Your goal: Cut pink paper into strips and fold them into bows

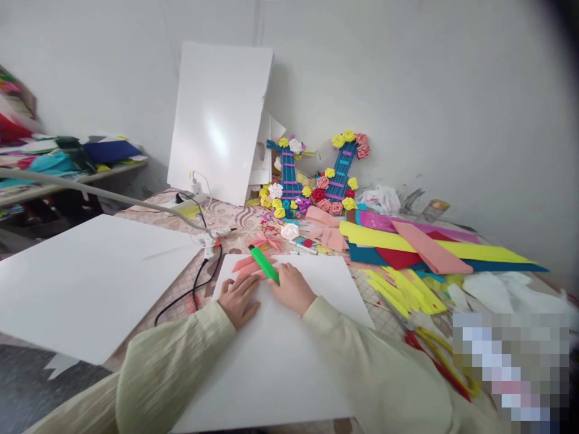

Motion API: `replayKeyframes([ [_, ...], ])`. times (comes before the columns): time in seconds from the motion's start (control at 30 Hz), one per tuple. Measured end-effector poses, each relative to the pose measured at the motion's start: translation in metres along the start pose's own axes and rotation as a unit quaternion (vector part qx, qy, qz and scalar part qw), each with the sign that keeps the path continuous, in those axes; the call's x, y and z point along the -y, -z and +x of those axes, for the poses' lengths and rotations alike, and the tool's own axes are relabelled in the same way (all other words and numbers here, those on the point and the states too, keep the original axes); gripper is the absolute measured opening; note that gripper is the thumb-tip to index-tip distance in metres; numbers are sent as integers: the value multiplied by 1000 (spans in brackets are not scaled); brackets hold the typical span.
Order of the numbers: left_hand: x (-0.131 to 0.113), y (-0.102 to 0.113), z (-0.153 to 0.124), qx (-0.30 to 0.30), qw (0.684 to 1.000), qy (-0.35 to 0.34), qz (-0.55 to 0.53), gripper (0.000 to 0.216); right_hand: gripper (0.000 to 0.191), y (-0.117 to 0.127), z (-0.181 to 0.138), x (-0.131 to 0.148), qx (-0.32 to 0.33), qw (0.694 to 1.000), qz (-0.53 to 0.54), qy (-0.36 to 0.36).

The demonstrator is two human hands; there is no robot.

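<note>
My right hand (292, 288) is closed around the lower end of a green utility knife (266, 265). Its black end points up and to the left; no blade shows. My left hand (239, 301) lies flat with fingers stretched forward, touching the pink paper strips (248, 265). Beneath both hands is a white board (271, 374), with the strips near its far edge. Just beyond that edge sits a folded pink paper piece (266, 242), close to a white paper flower (290, 231).
Left lies another white board (90, 277), beside a power strip (208, 244) with black cables. Two flower-trimmed decorations (341, 172) and a tall white panel (219, 120) lean at the wall. Coloured sheets (429, 247), yellow strips (407, 289) and scissors (441, 355) lie right.
</note>
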State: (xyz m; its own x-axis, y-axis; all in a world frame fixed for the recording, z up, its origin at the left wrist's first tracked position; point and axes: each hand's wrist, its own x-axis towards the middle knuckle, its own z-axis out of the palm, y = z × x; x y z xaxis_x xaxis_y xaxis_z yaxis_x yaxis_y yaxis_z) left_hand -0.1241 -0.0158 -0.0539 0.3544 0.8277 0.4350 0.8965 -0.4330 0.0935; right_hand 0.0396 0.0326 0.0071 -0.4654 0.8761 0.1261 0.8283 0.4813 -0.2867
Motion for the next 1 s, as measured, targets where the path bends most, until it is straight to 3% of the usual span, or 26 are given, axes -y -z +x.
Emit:
replayKeyframes([
  [0.6,2,-2,0,-27,999,-18,4,44,32,-13,10,1,-18,1000,-1,4],
  [0.77,3,4,-1,-60,998,-5,18,41,28,10,5,-15,-66,997,26,-13],
  [1.0,2,5,-2,-79,996,1,31,30,18,64,-26,-77,-126,988,66,-63],
])
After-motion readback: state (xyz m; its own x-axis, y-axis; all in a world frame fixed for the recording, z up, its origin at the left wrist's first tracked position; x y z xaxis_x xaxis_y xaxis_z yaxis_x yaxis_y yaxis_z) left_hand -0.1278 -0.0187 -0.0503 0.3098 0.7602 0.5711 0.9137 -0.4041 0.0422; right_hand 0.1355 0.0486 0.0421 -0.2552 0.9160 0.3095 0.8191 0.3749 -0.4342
